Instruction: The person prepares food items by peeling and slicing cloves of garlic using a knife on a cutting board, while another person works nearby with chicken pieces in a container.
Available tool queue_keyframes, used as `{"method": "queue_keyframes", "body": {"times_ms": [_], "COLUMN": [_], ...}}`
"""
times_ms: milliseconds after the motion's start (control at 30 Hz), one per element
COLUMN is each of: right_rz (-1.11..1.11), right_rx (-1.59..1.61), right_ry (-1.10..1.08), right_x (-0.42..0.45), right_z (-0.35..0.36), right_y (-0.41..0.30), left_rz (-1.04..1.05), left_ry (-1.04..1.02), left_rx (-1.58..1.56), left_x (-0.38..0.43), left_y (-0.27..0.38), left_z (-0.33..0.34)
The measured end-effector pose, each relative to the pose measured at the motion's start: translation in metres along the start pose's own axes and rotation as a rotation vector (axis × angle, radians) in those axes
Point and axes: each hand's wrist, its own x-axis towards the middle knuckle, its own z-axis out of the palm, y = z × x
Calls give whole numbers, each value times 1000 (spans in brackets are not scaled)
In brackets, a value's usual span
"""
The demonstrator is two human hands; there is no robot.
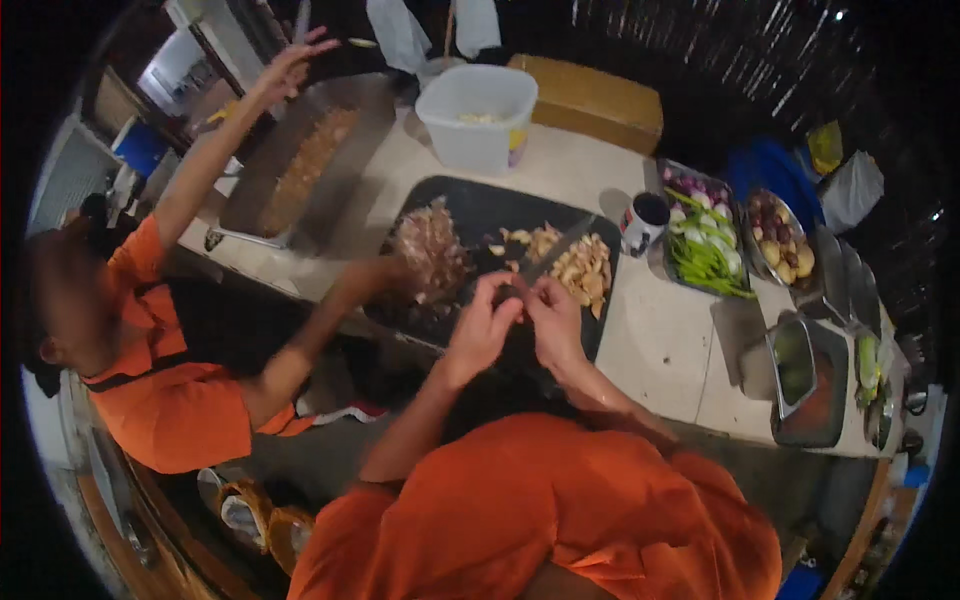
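My left hand point(480, 319) and my right hand point(556, 319) meet over the near edge of a black tray point(502, 199). Their fingertips pinch a small item, mostly hidden, perhaps a garlic clove. Beyond my fingers a knife blade point(559, 247) slants up to the right across the tray; its handle is hidden, so whether a hand holds it I cannot tell. Peeled garlic cloves point(585, 270) lie right of the blade, more cloves point(538, 241) left of it. A heap of papery garlic skins point(433, 251) covers the tray's left side.
A co-worker's blurred hand point(382, 281) reaches to the skins; their other hand point(289, 71) is raised with a knife point(302, 22). Around stand a white tub point(472, 124), a mug point(643, 221), a vegetable tray point(705, 251), a potato bowl point(780, 236) and a long metal pan point(247, 199).
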Motion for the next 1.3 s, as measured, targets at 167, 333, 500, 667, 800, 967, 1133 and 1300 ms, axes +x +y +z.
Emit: {"method": "queue_keyframes", "body": {"times_ms": [167,333,500,667,800,967,1133,1300], "right_rz": [-180,111,475,179,427,409,500,451], "right_rx": [-170,15,197,24,194,224,88,-16], "right_ry": [126,-101,-214,-208,-248,-301,-412,-448], "right_x": [2,11,22,24,28,33,39,38], "right_z": [-4,-11,-30,-23,-31,-36,-43,-42], "right_y": [15,2,-2,8,7,8,5,5], "left_rz": [134,36,108,5,91,51,16,-311], "left_ry": [107,47,-22,62,34,76,109,99], "left_rx": [126,134,430,133,171,18,-26,-85], "left_x": [6,9,8,8,4,5,7,14], "left_y": [-14,-22,-13,-19,-20,-16,-28,-37], "left_z": [8,2,-4,-2,-8,-3,6,9]}}
